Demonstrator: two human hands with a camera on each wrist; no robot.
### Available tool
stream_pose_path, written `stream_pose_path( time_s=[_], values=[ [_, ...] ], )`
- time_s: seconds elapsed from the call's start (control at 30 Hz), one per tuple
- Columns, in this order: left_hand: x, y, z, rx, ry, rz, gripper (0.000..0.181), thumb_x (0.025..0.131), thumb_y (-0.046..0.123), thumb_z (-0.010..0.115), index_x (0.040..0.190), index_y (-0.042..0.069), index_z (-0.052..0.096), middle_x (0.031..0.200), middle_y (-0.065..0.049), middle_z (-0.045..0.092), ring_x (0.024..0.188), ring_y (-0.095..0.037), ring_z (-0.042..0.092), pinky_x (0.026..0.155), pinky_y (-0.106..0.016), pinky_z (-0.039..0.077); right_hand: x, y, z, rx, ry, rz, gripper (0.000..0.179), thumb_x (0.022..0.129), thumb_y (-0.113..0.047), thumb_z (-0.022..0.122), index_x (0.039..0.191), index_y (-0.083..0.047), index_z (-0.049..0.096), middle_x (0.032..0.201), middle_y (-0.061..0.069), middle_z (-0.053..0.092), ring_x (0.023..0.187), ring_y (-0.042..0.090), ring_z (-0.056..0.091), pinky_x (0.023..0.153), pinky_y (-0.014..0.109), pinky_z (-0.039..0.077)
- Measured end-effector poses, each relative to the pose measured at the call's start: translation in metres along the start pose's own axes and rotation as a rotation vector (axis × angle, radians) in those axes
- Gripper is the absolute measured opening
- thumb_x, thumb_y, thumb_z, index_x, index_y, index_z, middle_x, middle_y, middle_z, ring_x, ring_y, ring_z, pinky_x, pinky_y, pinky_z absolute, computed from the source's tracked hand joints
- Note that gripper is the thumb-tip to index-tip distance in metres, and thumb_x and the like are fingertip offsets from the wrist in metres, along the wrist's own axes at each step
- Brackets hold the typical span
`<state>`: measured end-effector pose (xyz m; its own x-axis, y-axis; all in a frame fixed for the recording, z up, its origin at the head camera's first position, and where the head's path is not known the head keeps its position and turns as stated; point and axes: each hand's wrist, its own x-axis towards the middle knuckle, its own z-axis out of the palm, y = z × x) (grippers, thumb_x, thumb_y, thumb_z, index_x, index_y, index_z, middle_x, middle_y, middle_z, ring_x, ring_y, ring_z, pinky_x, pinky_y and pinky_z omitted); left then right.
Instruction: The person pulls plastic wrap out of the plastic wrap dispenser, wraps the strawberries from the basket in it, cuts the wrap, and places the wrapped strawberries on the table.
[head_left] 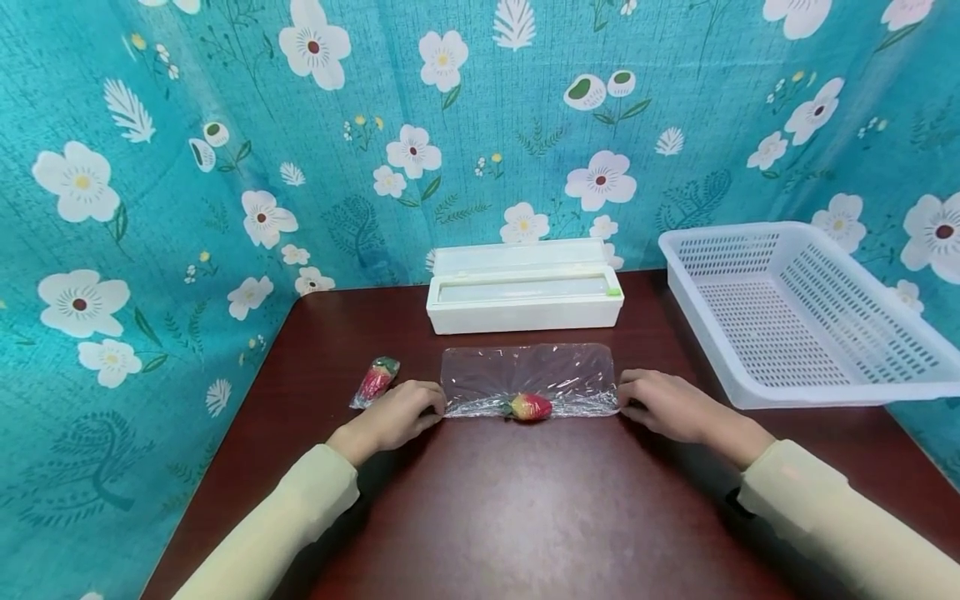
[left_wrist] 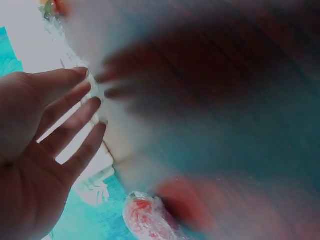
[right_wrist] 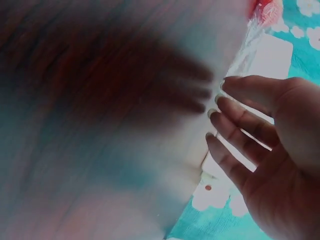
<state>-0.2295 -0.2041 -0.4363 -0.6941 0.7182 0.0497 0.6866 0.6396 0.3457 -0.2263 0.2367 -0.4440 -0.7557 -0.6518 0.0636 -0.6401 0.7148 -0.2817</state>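
Observation:
A strawberry [head_left: 531, 407] lies at the near edge of a sheet of cling film [head_left: 536, 371] spread on the table; the film is bunched along that edge. My left hand [head_left: 408, 410] pinches the film's near left corner between thumb and fingertips. At the opposite corner my right hand [head_left: 663, 404] pinches the film the same way. Both wrist views show the gathered film running from the strawberry toward the thumb tip, with the other fingers spread loosely. Just beyond the left hand lies a second strawberry [head_left: 375, 380], wrapped in film, also seen in the left wrist view [left_wrist: 150, 217].
Behind the film stands a white cling film box [head_left: 525, 315] with its lid raised. A white plastic basket [head_left: 708, 325] sits at the right back of the dark red table [head_left: 480, 517]. A blue flowered cloth [head_left: 480, 183] hangs behind and at both sides.

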Motion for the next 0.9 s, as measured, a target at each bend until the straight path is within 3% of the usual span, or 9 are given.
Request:
stream_pose_path(
  time_s=[0.23,0.47,0.63,0.9],
  values=[
    [-0.003,-0.003,-0.005,-0.213,0.019,-0.021,0.008,0.093,0.0,0.072,0.096,0.006,0.076,0.105,-0.007,0.076,0.099,-0.016,0.07,0.092,-0.038,0.057,-0.008,0.011,-0.001,0.153,0.081,-0.073,0.016,0.087,0.0,0.077,0.091,-0.015,0.075,0.098,-0.003,0.07,0.091,0.012,0.065,0.081,0.039,0.057],
    [-0.003,-0.005,-0.009,-0.372,0.064,-0.148,0.004,0.096,0.006,0.071,0.096,0.009,0.074,0.095,0.001,0.075,0.088,-0.01,0.067,0.09,-0.039,0.057,-0.009,0.015,-0.005,0.325,0.075,0.067,0.01,0.092,-0.008,0.076,0.095,-0.017,0.077,0.09,-0.009,0.072,0.084,0.006,0.063,0.079,0.036,0.057],
    [-0.002,-0.005,-0.008,-0.399,0.097,-0.237,0.005,0.097,0.007,0.07,0.1,0.008,0.073,0.095,0.002,0.073,0.089,-0.011,0.068,0.09,-0.038,0.057,-0.008,0.018,-0.005,0.402,0.101,0.145,0.012,0.094,-0.008,0.074,0.091,-0.019,0.074,0.087,-0.006,0.073,0.08,0.007,0.062,0.075,0.027,0.053],
    [0.001,-0.005,-0.001,-0.43,0.129,-0.293,0.007,0.098,0.002,0.067,0.102,0.003,0.073,0.089,-0.005,0.073,0.077,-0.016,0.068,0.07,-0.027,0.057,-0.001,0.025,-0.003,0.538,0.105,0.243,0.007,0.096,-0.004,0.069,0.091,-0.01,0.071,0.079,0.003,0.073,0.071,0.024,0.066,0.062,0.027,0.05]
  ],
)
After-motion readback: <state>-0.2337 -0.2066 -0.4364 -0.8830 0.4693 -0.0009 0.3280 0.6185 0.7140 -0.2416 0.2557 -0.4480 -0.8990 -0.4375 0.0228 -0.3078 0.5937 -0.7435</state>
